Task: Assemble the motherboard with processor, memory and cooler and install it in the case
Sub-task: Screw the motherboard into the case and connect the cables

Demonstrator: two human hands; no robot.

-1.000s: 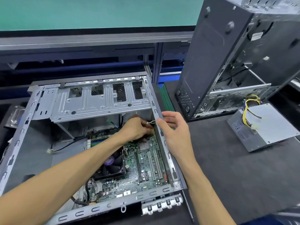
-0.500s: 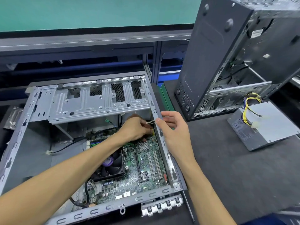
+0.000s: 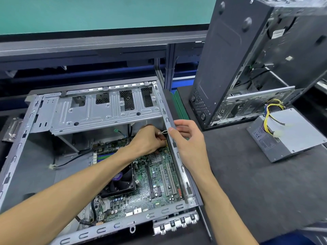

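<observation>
Dark bench (image 3: pixel 247 183) unchanged; left hand (image 3: pixel 146 141) still pinching white connector (image 3: pixel 163 133); right hand (image 3: pixel 189 144) fingers stay curled gripping case (image 3: pixel 169 119) rim.

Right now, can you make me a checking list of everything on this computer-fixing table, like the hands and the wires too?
Surface: dark bench mat, bare to the right of the open case.
Job's things: motherboard lies inside the open case; cooler fan sits on it.
Clutter: loose power supply and second case standing upright, both at right.
Hands: left hand reaches into the case's far corner, fingers curled on something small; right hand rests on the case's right wall.
Cables: small white cable tie between the fingertips; black cable on the case floor; yellow wires on the power supply.
Surroundings: green panel behind the bench.
</observation>
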